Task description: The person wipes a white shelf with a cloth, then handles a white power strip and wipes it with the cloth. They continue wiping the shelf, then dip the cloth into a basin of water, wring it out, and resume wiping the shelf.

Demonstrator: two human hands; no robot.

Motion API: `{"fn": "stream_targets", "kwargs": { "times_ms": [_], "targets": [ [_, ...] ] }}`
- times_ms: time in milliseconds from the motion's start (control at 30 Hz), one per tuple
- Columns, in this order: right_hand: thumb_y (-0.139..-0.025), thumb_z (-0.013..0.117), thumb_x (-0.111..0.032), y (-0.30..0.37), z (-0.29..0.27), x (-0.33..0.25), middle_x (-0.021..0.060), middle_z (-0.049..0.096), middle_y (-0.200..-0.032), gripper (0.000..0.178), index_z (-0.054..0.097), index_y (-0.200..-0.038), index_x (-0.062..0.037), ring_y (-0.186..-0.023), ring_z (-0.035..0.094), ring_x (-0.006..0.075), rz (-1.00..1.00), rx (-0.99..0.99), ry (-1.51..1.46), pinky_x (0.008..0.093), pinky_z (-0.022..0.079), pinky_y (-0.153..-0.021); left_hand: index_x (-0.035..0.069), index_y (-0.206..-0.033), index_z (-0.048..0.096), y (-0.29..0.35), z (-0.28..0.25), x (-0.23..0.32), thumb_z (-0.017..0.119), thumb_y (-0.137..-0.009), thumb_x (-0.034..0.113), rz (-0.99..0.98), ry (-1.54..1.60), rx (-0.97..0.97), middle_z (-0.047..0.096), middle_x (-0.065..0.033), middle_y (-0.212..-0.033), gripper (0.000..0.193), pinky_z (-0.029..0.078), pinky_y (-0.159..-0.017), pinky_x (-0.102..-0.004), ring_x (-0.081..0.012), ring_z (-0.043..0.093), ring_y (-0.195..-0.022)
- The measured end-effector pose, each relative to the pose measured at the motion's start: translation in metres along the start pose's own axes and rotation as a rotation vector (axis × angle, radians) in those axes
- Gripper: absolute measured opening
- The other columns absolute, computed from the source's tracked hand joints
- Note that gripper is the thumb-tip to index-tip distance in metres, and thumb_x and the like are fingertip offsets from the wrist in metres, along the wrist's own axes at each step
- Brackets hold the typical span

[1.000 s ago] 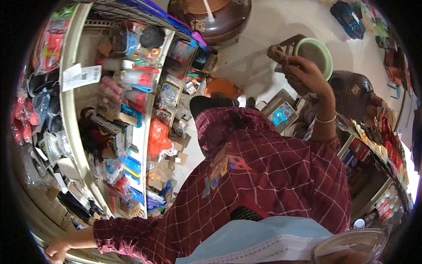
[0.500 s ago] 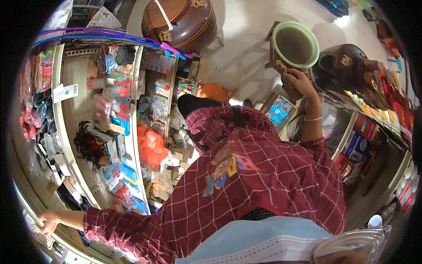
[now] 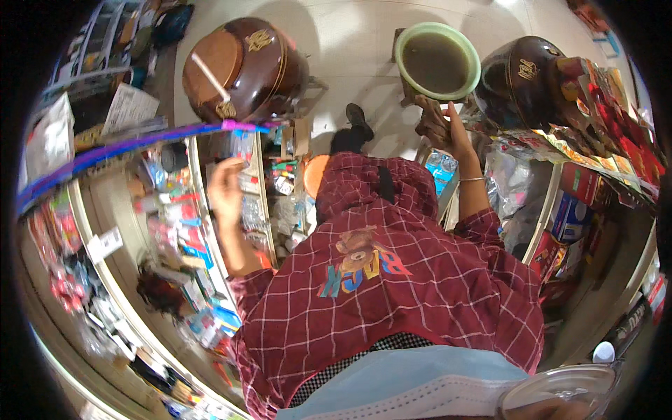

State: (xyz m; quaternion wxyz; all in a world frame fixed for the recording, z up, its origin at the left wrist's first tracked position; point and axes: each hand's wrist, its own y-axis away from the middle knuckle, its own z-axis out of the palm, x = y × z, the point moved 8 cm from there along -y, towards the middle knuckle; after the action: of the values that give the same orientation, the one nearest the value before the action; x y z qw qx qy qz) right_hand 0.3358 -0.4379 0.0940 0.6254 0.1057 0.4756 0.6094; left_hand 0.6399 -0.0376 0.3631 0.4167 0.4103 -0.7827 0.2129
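My right hand (image 3: 458, 140) is closed on a crumpled brown rag (image 3: 432, 126). The rag hangs just below a light green basin (image 3: 474, 78) of murky dark water, which rests on a low wooden stool. Blurred by motion, my left hand (image 3: 225, 192) is raised in front of the shelves on the left. Its fingers look loosely bent and apart, and nothing shows in them. Packets and small goods fill the shelf (image 3: 199, 189) behind it.
Two big dark brown glazed jars stand on the floor, one (image 3: 280, 77) far left with a wooden lid and one (image 3: 521, 80) right of the basin. Boxes (image 3: 570, 217) fill shelves at right. A purple and blue strip (image 3: 140, 136) runs along the left shelf top.
My left hand has let go of the shelf edge at lower left and moved up and right. My right hand still holds the rag near the basin. The view has shifted; a foot now shows.
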Motion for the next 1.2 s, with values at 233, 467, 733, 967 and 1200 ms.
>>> {"fn": "stream_targets", "kwargs": {
  "times_ms": [233, 467, 733, 967, 1200],
  "targets": [
    [-0.093, 0.059, -0.033, -0.050, -0.011, -0.045, 0.0070, 0.057, -0.105, 0.036, 0.051, -0.114, -0.0048, -0.095, 0.056, 0.0138, -0.141, 0.369, 0.374, 0.0286, 0.047, -0.081, 0.004, -0.101, 0.063, -0.087, 0.273, -0.043, 0.051, -0.090, 0.020, -0.174, -0.041, -0.690, 0.064, -0.0130, -0.100, 0.023, 0.047, -0.082, -0.0350, -0.0281, 0.061, -0.094],
    [-0.092, 0.052, -0.016, -0.141, -0.015, -0.130, 0.0159, 0.051, -0.126, 0.020, 0.060, -0.106, -0.0043, -0.115, 0.050, 0.0343, -0.728, 0.528, 1.336, 0.0394, 0.040, -0.096, 0.006, -0.101, 0.062, -0.135, 0.440, -0.085, 0.049, -0.087, 0.020, -0.112, -0.176, -0.920, 0.063, -0.0137, -0.099, 0.024, 0.047, -0.082, -0.0433, -0.0339, 0.059, -0.097],
    [-0.079, 0.050, -0.001, -0.260, -0.126, -0.069, 0.0101, 0.035, -0.147, 0.065, 0.038, -0.140, -0.0201, -0.131, 0.037, 0.0334, -0.475, 0.419, 1.761, 0.0486, 0.035, -0.102, 0.004, -0.108, 0.058, -0.163, 0.544, -0.154, 0.053, -0.086, 0.013, -0.319, 0.002, -0.867, 0.061, -0.0156, -0.100, 0.024, 0.047, -0.083, -0.0403, -0.0322, 0.059, -0.096],
    [-0.081, 0.053, -0.005, -0.344, -0.184, -0.015, 0.0060, 0.039, -0.145, 0.058, 0.043, -0.136, -0.0201, -0.127, 0.042, 0.0303, -0.071, 0.282, 1.898, 0.0475, 0.038, -0.100, 0.012, -0.129, 0.046, -0.275, 0.660, -0.148, 0.058, -0.085, 0.010, 0.005, -0.183, -0.611, 0.049, -0.0162, -0.122, 0.045, 0.044, -0.090, -0.0391, -0.0338, 0.052, -0.105],
    [-0.086, 0.059, -0.026, -0.332, -0.227, -0.026, 0.0150, 0.043, -0.139, 0.054, 0.042, -0.135, -0.0116, -0.123, 0.046, 0.0334, -0.214, 0.549, 0.849, 0.0478, 0.044, -0.093, 0.029, -0.130, 0.046, -0.307, 0.756, -0.177, 0.068, -0.079, 0.017, 0.394, -0.627, -0.755, 0.042, -0.0135, -0.130, 0.057, 0.050, -0.085, -0.0412, -0.0342, 0.051, -0.109]
  ]
}}
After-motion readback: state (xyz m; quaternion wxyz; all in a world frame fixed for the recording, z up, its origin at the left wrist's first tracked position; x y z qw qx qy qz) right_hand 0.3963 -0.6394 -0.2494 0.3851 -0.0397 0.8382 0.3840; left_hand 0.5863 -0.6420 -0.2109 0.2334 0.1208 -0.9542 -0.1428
